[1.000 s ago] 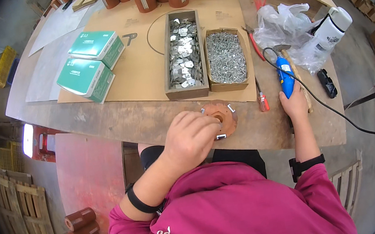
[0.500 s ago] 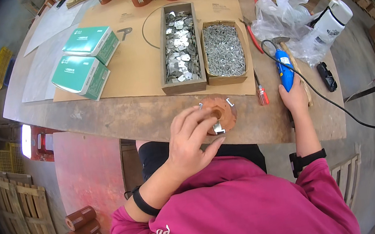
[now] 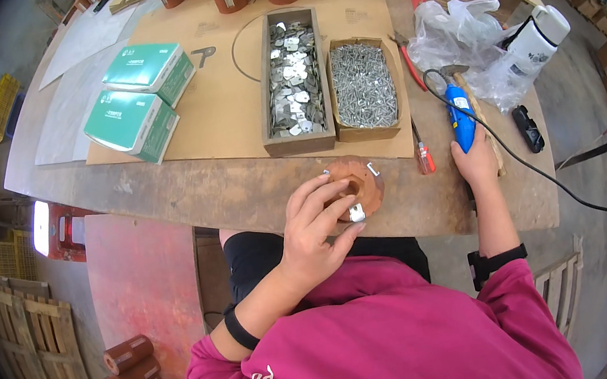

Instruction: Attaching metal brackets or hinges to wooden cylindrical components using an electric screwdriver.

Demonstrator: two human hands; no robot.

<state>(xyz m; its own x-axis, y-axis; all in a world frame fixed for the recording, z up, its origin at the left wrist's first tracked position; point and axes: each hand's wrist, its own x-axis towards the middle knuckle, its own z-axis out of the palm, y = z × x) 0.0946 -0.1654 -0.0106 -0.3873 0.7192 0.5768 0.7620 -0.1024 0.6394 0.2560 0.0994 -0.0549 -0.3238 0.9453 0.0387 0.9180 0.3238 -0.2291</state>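
Note:
My left hand (image 3: 312,228) is curled over the near side of a reddish-brown hollow cylinder (image 3: 369,188) that stands on end at the table's front edge. Its fingertips rest on the top face by the centre hole, and the thumb is lower, near the rim. A small shiny metal tab (image 3: 356,213) with a hole lies at the rim beside the thumb. Another metal strip end (image 3: 373,169) shows at the far right rim. To the right, my right hand (image 3: 477,159) is wrapped round the lower end of a blue corded power tool (image 3: 461,119) on the table.
Beyond the cylinder stand a long box of metal tabs (image 3: 270,127) and a carton of screws (image 3: 366,131). Green boxes (image 3: 124,123) are at left. A red-handled screwdriver (image 3: 425,160), plastic bag (image 3: 454,36), white bottle (image 3: 539,37) and black cord (image 3: 537,170) lie right.
The metal tab on the near rim now shows its flat, holed face, where before it looked more edge-on. My left hand shifts slightly; my right hand stays on the blue tool.

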